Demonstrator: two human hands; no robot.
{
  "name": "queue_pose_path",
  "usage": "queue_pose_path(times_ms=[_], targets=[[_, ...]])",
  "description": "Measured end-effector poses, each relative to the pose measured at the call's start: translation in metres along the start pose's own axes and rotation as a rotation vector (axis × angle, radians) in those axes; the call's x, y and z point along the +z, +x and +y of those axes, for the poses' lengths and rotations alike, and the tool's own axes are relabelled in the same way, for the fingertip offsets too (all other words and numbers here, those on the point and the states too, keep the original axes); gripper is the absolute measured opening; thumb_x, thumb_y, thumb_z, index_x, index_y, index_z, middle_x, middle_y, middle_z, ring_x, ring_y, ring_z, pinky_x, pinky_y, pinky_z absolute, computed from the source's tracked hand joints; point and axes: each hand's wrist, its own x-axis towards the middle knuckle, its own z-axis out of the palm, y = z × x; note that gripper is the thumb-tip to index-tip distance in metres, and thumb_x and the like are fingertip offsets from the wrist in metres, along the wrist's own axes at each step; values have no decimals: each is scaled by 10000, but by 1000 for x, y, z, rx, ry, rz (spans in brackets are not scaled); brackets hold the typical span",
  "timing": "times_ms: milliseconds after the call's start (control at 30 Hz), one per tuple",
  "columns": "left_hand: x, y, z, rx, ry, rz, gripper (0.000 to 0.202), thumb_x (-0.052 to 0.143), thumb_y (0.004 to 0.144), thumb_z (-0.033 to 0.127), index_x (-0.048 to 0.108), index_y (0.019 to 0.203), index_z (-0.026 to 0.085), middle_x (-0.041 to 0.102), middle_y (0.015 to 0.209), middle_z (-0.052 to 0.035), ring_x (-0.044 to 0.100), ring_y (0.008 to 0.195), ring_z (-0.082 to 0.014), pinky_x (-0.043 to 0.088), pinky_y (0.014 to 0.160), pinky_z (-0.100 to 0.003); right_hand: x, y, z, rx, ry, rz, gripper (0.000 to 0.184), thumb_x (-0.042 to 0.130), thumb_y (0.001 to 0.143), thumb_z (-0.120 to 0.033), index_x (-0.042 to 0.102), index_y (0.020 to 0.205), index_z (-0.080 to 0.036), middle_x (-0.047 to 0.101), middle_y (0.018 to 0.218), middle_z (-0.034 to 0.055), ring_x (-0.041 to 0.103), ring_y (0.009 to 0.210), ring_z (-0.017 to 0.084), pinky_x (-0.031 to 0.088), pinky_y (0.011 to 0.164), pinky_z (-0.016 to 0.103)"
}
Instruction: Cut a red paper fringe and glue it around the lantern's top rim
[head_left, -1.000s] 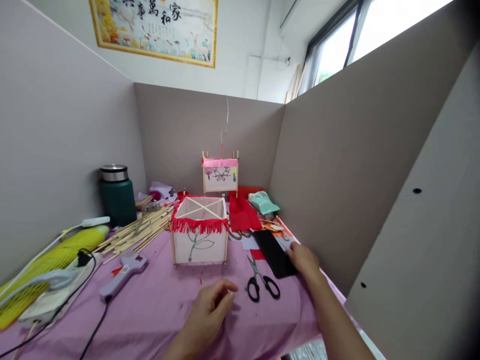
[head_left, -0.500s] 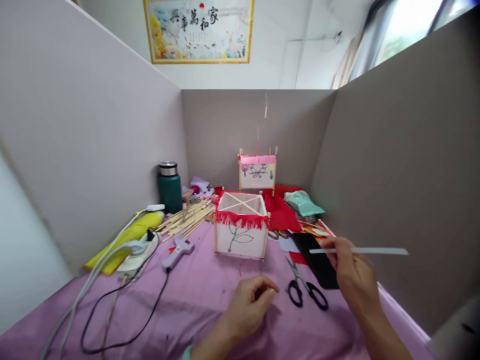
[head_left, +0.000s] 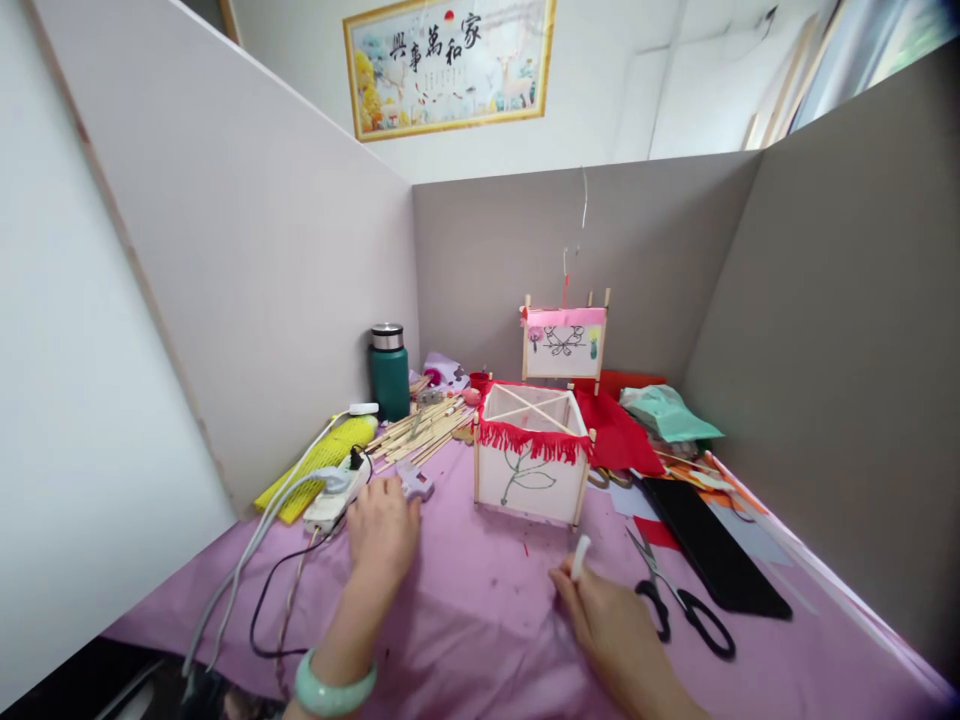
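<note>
My left hand (head_left: 384, 530) is closed over the handle of a pale lilac hot glue gun (head_left: 415, 482), whose front part shows beyond my fingers. Between the thumb and fingers of my right hand (head_left: 611, 610) is a white glue stick (head_left: 581, 556), seen nearly end-on, most of its length hidden. Ahead of my hands stands a box-shaped lantern (head_left: 531, 487) of wooden sticks and white panels, with red fringe round the top and a plant drawn on the front. Black-handled scissors (head_left: 679, 592) lie open to the right of my right hand.
Behind stands a smaller lantern (head_left: 564, 345) with a pink band. Wooden sticks (head_left: 424, 430), a green bottle (head_left: 389, 375), a power strip (head_left: 337, 495) with cables and a yellow mesh bundle (head_left: 319, 465) lie left. A black phone-like slab (head_left: 716, 545) and red cloth (head_left: 615, 430) lie right. Partitions surround the table.
My left hand has moved left from the table's middle onto the glue gun. My right hand has come down and left with the glue stick, now turned upright. The view has swung left.
</note>
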Motion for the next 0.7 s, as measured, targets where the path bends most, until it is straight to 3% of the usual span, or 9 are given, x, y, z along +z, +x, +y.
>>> queue_pose_path(times_ms=[133,267,400,533,633,700], targets=[[6,4,-8,3,139,-114,229,521,825,286,619,937,113,656,929,-158,584,925,-321,432,751,-404,0,-1,-4,-15,23,-22,345,271,972,-347,525,765,-237,661,597,20,665,563,210,357,524,277],[10,2,-8,10,127,-112,192,514,823,222,618,942,112,661,912,-148,592,917,-303,440,758,-378,1,-1,-6,35,-20,-54,297,286,953,-341,540,849,-228,685,646,41,682,595,247,373,533,301],[10,-10,-12,56,-35,65,191,486,847,184,605,975,106,647,928,-147,581,913,-291,449,795,-390,-3,0,-2,116,182,-15,286,298,945,-386,532,886,-234,689,714,34,676,669,233,437,610,307],[-1,-34,-10,245,-352,383,226,513,870,217,557,1084,154,636,976,-123,581,933,-258,454,853,-387,-13,-2,-5,126,401,58,277,427,895,-454,606,877,-243,692,767,29,651,684,208,475,647,283],[-16,-49,7,320,-539,486,298,578,835,160,532,1125,215,630,986,-98,580,948,-236,469,856,-369,-25,-6,-22,168,604,145,276,509,853,-476,650,808,-242,637,636,6,586,548,171,456,526,246],[-27,-56,23,392,-633,534,331,607,809,117,546,1120,213,632,947,-84,586,915,-220,495,799,-343,-33,-9,-39,261,781,291,228,545,850,-451,635,851,-241,573,558,-25,507,449,136,411,435,220]])
